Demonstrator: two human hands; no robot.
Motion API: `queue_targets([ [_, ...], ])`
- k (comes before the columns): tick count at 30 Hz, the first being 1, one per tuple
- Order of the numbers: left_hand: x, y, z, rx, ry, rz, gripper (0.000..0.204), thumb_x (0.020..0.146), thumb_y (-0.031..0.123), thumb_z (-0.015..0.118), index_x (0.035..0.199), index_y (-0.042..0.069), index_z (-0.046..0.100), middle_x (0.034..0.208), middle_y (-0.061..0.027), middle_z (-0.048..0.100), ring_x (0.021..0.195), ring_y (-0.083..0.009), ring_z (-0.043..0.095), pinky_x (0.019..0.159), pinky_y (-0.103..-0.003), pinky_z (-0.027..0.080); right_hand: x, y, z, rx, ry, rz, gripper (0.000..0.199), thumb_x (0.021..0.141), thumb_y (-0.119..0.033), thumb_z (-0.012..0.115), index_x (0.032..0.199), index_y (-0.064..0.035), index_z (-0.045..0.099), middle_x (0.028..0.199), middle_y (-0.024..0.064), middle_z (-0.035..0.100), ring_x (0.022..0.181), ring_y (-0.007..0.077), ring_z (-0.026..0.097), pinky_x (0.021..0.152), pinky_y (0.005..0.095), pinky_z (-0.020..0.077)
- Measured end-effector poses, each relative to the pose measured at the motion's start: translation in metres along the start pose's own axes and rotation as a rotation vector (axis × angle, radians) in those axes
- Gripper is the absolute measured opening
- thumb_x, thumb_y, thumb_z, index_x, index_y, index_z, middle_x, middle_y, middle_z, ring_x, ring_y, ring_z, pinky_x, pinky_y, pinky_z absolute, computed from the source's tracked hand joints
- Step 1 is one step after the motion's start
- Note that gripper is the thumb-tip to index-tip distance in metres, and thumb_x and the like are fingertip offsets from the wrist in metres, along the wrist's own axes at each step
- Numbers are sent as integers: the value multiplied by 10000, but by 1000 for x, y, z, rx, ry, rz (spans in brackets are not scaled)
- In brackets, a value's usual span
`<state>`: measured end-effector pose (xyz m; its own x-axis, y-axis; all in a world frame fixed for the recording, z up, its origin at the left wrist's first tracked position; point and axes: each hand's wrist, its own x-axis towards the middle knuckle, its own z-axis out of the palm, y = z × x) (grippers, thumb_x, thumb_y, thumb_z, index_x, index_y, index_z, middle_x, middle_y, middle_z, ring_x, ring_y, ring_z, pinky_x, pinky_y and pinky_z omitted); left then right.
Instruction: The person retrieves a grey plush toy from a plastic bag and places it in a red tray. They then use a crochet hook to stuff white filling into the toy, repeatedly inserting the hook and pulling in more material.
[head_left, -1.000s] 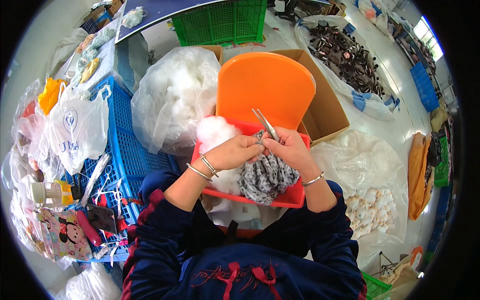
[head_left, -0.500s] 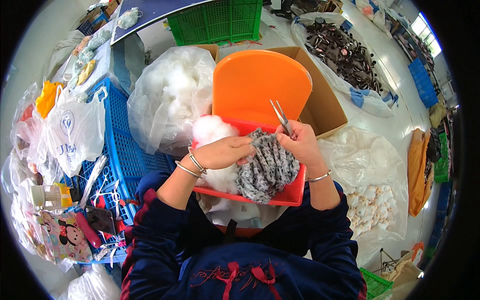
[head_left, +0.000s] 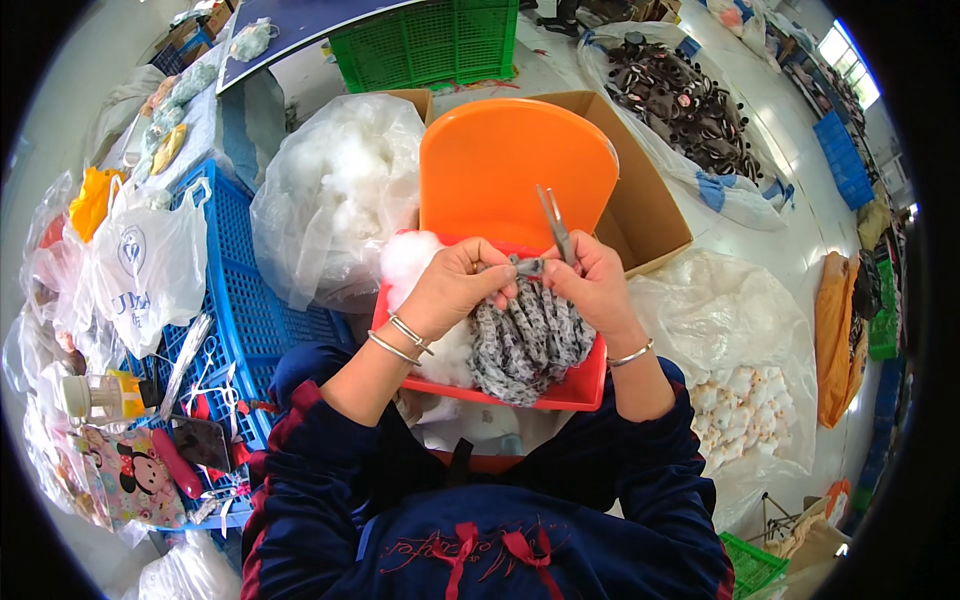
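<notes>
Both my hands meet over a red plastic bin (head_left: 592,380). My left hand (head_left: 447,290) is closed, its thumb and forefinger pinching a small mottled grey fabric piece (head_left: 529,267). The other end of that piece is pinched by my right hand (head_left: 596,287), which also holds metal forceps (head_left: 553,222), prongs pointing up and away from me. Below the hands, a bunch of grey-and-black fluffy fabric strips (head_left: 530,345) lies in the bin. White stuffing (head_left: 408,262) fills the bin's left side, partly hidden by my left hand and wrist.
An orange panel (head_left: 520,165) rises behind the bin, before a cardboard box (head_left: 650,222). Left of it stands a clear bag of stuffing (head_left: 345,190). A blue crate (head_left: 235,260) holds scissors and small items. To the right lies a bag of white pieces (head_left: 745,410).
My hands have drawn closer together and slightly up, with the small grey piece now stretched between the fingertips. The forceps have turned more upright and shifted a little left.
</notes>
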<state>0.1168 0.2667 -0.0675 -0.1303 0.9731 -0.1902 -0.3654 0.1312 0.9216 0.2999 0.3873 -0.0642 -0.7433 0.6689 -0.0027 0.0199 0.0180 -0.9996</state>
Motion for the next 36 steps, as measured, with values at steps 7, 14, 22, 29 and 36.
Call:
queue_targets([
  [7, 2, 10, -18, 73, 15, 3, 113, 895, 105, 666, 858, 43, 579, 770, -57, 666, 656, -92, 609, 625, -211, 497, -4, -9, -47, 92, 197, -22, 43, 904, -50, 607, 932, -35, 578, 718, -12, 585, 572, 6, 463, 515, 161, 367],
  [14, 3, 7, 6, 150, -42, -137, 484, 953, 244, 614, 1345, 14, 448, 1211, -149, 619, 1007, -209, 665, 831, -308, 544, -7, -11, -61, 167, 170, -68, 44, 894, -29, 593, 925, -32, 563, 685, -8, 553, 531, 19, 433, 477, 171, 327],
  [22, 8, -1, 10, 65, -4, -12, 98, 943, 124, 625, 992, 41, 642, 844, -40, 697, 682, -82, 649, 620, -190, 504, -13, -25, -51, -47, 127, -111, 48, 876, -35, 598, 891, -37, 552, 698, -12, 560, 573, 23, 470, 516, 180, 368],
  [29, 5, 1, -2, 8, -3, 79, 80, 952, 102, 596, 1002, 47, 629, 913, -58, 700, 755, -95, 661, 662, -211, 516, -25, -43, -63, -212, 358, -299, 49, 895, -40, 629, 880, -40, 582, 720, -52, 560, 627, -7, 458, 560, 161, 361],
  [36, -1, 17, -9, 78, 76, 75, 179, 970, 152, 570, 1118, 60, 612, 1046, -58, 691, 847, -104, 661, 736, -238, 509, 9, -58, -120, -374, 911, -330, 165, 929, -160, 643, 1034, -35, 667, 841, -15, 654, 645, 15, 454, 583, 168, 353],
])
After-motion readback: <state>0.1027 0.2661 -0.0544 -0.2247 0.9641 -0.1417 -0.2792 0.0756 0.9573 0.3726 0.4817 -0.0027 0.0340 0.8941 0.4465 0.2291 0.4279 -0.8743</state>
